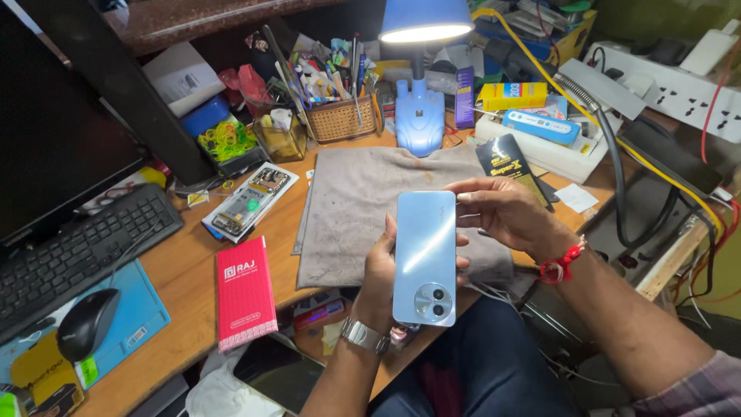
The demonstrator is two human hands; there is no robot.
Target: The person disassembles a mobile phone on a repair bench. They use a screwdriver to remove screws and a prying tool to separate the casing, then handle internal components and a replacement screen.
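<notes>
A light blue smartphone (pixel 425 255) is held back side up, its round camera module toward me, above the front edge of a wooden desk (pixel 185 262). My left hand (pixel 376 270) cups it from beneath and the left; a metal watch sits on that wrist. My right hand (pixel 505 212) pinches the phone's far top corner with thumb and fingers; a red thread band circles that wrist. Under both hands lies a grey cloth (pixel 363 201) spread on the desk.
Left of the cloth lie an opened phone frame on a white tray (pixel 248 202) and a red box (pixel 245 292). A keyboard (pixel 77 251), mouse (pixel 87 324) and monitor (pixel 54 131) fill the left. A blue desk lamp (pixel 421 93), tool basket (pixel 340 116), power strip (pixel 679 85) and cables stand behind.
</notes>
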